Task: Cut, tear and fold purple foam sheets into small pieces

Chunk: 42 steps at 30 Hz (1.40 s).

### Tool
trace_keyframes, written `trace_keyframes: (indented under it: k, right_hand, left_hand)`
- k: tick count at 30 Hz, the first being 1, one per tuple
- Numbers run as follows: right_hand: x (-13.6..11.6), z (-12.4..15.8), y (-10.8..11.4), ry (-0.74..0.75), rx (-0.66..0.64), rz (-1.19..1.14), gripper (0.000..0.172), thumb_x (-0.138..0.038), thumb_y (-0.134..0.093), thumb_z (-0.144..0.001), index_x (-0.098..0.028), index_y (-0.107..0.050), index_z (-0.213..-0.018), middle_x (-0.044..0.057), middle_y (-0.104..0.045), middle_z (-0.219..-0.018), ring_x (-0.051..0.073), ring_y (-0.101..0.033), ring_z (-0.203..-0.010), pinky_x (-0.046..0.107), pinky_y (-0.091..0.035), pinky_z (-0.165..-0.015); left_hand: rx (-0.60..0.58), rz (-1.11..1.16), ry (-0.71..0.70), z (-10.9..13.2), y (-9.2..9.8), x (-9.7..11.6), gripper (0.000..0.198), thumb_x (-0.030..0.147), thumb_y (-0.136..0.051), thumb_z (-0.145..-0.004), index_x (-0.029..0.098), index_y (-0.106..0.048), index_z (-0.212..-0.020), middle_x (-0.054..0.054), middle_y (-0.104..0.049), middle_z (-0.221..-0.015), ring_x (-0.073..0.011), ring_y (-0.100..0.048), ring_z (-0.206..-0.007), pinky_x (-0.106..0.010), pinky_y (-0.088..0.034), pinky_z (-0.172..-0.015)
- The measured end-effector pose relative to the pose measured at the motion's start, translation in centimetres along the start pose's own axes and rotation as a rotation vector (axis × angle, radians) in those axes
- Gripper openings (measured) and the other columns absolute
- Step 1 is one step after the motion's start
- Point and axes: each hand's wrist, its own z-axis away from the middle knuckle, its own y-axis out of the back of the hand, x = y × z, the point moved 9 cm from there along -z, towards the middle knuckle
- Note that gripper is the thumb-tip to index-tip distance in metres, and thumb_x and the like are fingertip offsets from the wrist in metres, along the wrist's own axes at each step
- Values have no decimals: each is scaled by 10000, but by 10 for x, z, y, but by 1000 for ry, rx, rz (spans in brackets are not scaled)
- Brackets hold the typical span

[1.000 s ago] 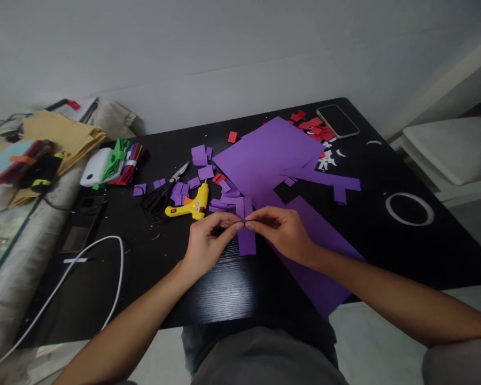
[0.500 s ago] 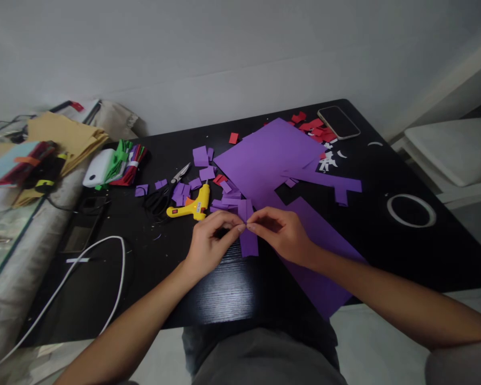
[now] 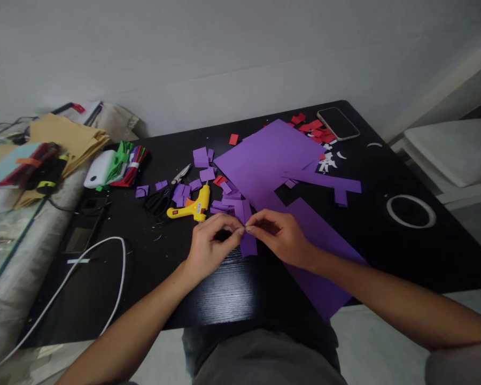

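Observation:
My left hand (image 3: 210, 243) and my right hand (image 3: 282, 235) meet fingertip to fingertip above the black table. Both pinch a strip of purple paper (image 3: 248, 245), whose ends show above and below the fingers; the exact grip points are covered by my fingertips. Left of the hands lies a yellow glue gun (image 3: 192, 204), its nozzle pointing away from me. Small cut purple pieces (image 3: 228, 197) are heaped just beyond my left hand. Under my right forearm rests a purple sheet (image 3: 324, 240), and a larger purple sheet (image 3: 272, 152) spreads out behind it.
Black-handled scissors (image 3: 166, 195) lie beside the glue gun. At the right are a white ring (image 3: 411, 211) and a T-shaped purple cutout (image 3: 324, 180). A phone (image 3: 339, 123) sits near red scraps (image 3: 315, 127) at the back. A white cable (image 3: 122, 272) loops at the left.
Both hands stay pinched together on the purple strip and shift only very slightly. The strip's upper end has tilted a little to the left. Everything else lies as before.

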Motion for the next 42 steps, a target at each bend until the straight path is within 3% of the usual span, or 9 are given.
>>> trace_keyframes:
  k: [11,18,24,29,36,42]
  right_hand:
    - [1,-1,1,-15,8,30,81,-286,-695,-935,-210,-715,-913,0,-739,-839,145,-691,-764,263,-543,-708]
    - [3,-1,3,9,41,-33,87,-284,-764,-883,-220,-724,-927,7,-746,-883,158,-713,-820,280,-575,-776]
    - [2,-1,5,4,72,-34,76,-294,-770,-884,-229,-733,-897,9,-753,-864,164,-719,-819,299,-578,-784]
    - [8,0,12,-67,150,-75,260,-303,-832,-810,-238,-636,-969,-2,-726,-839,176,-724,-816,307,-572,-740]
    - [15,-2,8,-191,121,-197,413,-303,-850,-775,-241,-564,-1067,-50,-691,-720,137,-665,-648,283,-524,-636]
    - [21,-2,6,-233,113,-272,544,-275,-857,-745,-251,-531,-1180,-46,-708,-784,147,-723,-744,300,-589,-746]
  left_hand:
    - [16,2,24,1,1,-2,15,193,-742,-910,179,-739,-913,-18,-741,-834,-116,-678,-732,-235,-554,-718]
    - [47,10,28,1,5,-1,40,195,-752,-906,188,-753,-946,-16,-769,-858,-110,-701,-732,-223,-578,-721]
    - [106,115,109,4,6,-8,87,205,-784,-873,182,-709,-911,5,-744,-789,-100,-690,-668,-204,-586,-666]
    - [153,270,198,4,4,-18,215,267,-829,-834,188,-651,-923,4,-715,-789,-108,-674,-676,-226,-584,-667]
    - [120,437,325,1,-3,-28,282,308,-842,-822,189,-601,-911,30,-655,-722,-91,-624,-637,-210,-529,-633]
    - [128,452,311,2,-3,-27,263,300,-818,-844,189,-594,-928,26,-650,-750,-91,-616,-660,-214,-525,-658]
